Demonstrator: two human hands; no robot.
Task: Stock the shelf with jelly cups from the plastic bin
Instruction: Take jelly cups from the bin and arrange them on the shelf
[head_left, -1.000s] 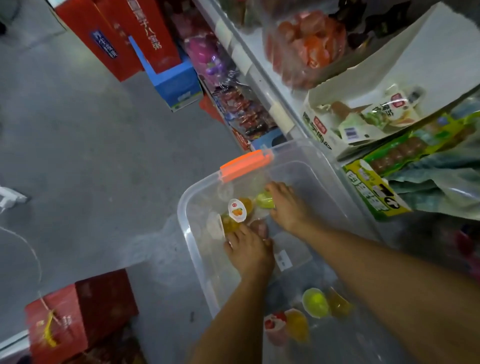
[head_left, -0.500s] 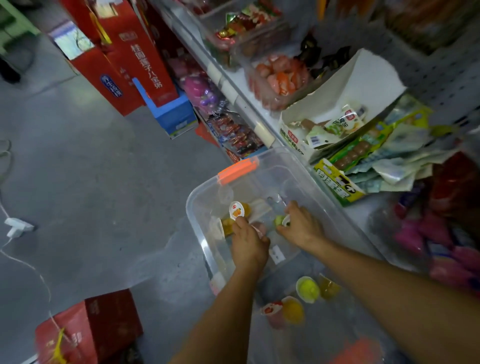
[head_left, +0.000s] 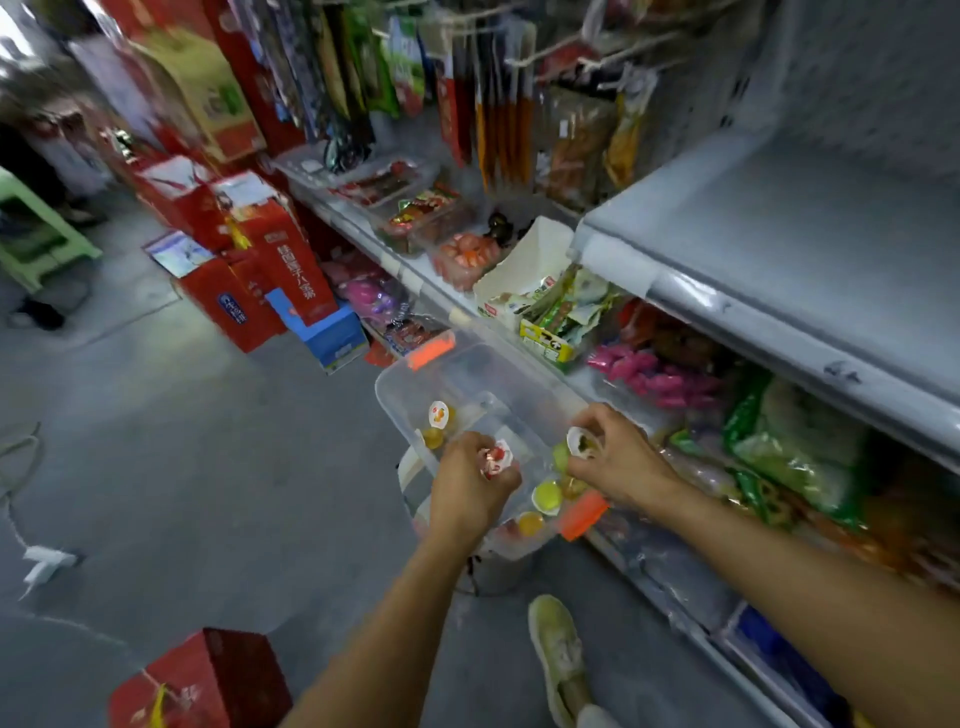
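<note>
Small shop aisle, grey concrete floor (head_left: 182, 467), and a long run of shelving down the right side. The upper grey shelf (head_left: 779, 249) sticks out near the camera. The lower shelf under it is packed with snacks, including pink packs (head_left: 654, 379) and green bags (head_left: 789, 447). Further back there are stacked red boxes (head_left: 291, 270) with a blue box (head_left: 332, 332) next to them, and another red box (head_left: 208, 680) sits on the floor at the bottom left. A white plug (head_left: 44, 564) lies on the floor off to the left.

The clear plastic bin (head_left: 395, 395) sits right up against the lower shelf's edge, with an orange latch (head_left: 430, 352) at the far end and another (head_left: 582, 514) at the near end. Can't really make out what it's resting on.

Both hands are over the bin. The left hand (head_left: 467, 488) has its fingers curled tight around a red-and-white jelly cup (head_left: 496, 460). The right hand (head_left: 623, 462) is pinching a cup with a white lid (head_left: 582, 441), fingers clamped on its rim. A greenish cup (head_left: 561, 457) is touching it just below, and it's too blurry to say if that one's held too.

More jelly cups are lying loose in the bin: one with an orange-print lid (head_left: 439, 414) and a yellow one (head_left: 432, 437) at the far end, plus a yellow-green one (head_left: 547, 494) and an orange one (head_left: 530, 522) near the close latch.

A pale green shoe (head_left: 558, 654) shows on the floor below the bin
</note>
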